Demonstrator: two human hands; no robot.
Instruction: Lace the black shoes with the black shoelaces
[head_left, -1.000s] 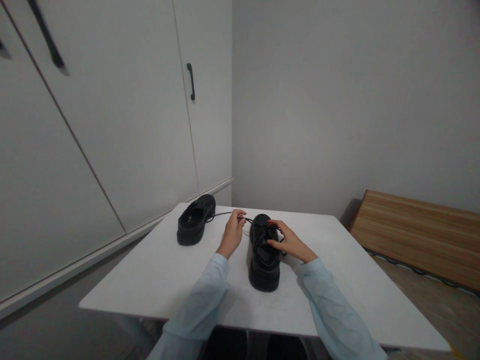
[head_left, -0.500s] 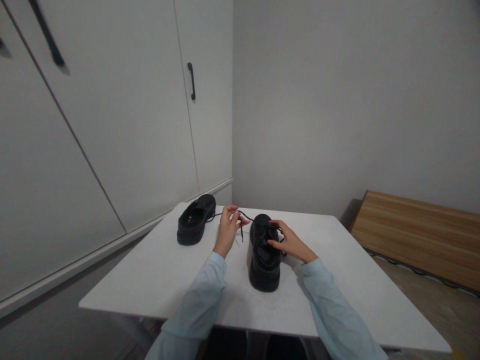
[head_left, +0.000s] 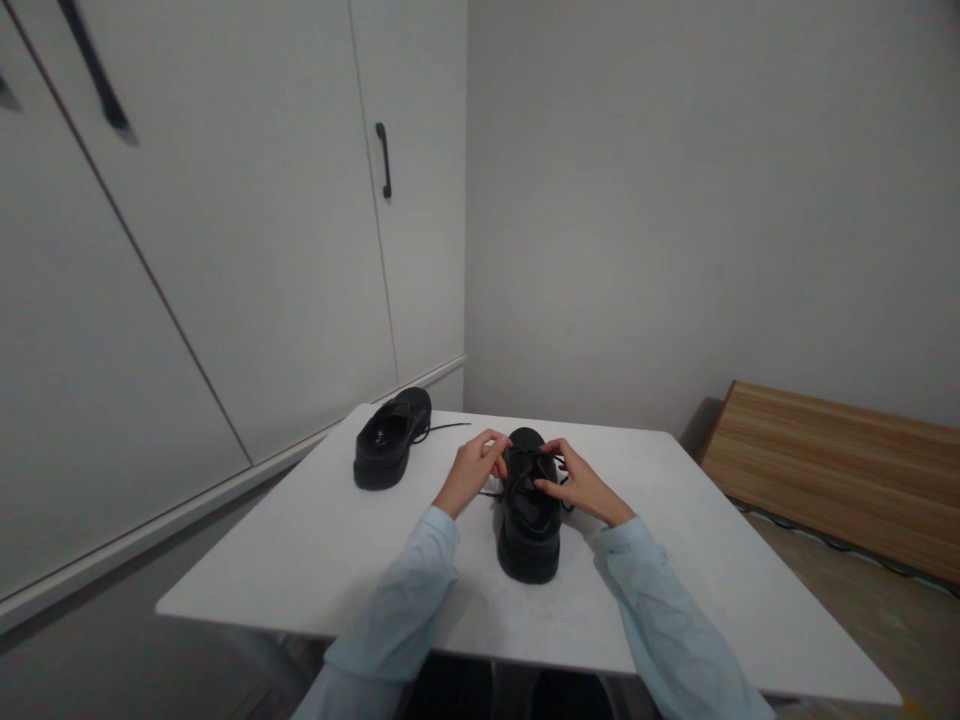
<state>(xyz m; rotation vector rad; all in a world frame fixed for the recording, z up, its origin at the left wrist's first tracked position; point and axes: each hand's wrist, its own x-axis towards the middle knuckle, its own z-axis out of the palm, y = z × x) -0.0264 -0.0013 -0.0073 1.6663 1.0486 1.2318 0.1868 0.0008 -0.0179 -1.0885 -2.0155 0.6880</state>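
On the desk (head_left: pixel 315 560) straight ahead of me stands the near black shoe (head_left: pixel 529 515), heel toward me, toe pointing away, and both my hands are now at its laces (head_left: pixel 534 466). Half a second ago my left hand (head_left: pixel 472 470) was lifted off to the left, drawing a lace end out clear of the shoe; it has since come back in and down, so its fingers sit pinched on the lace at the shoe's left edge. My right hand (head_left: pixel 577 483) has barely shifted: its grip is closed on the lace at the right side of the tongue. The slack I pulled out looks taken up, so the lacing on this shoe seems to be tightening. The second black shoe (head_left: pixel 391 438) lies apart at the far left corner, its own lace (head_left: pixel 446 427) trailing loose across the desk.
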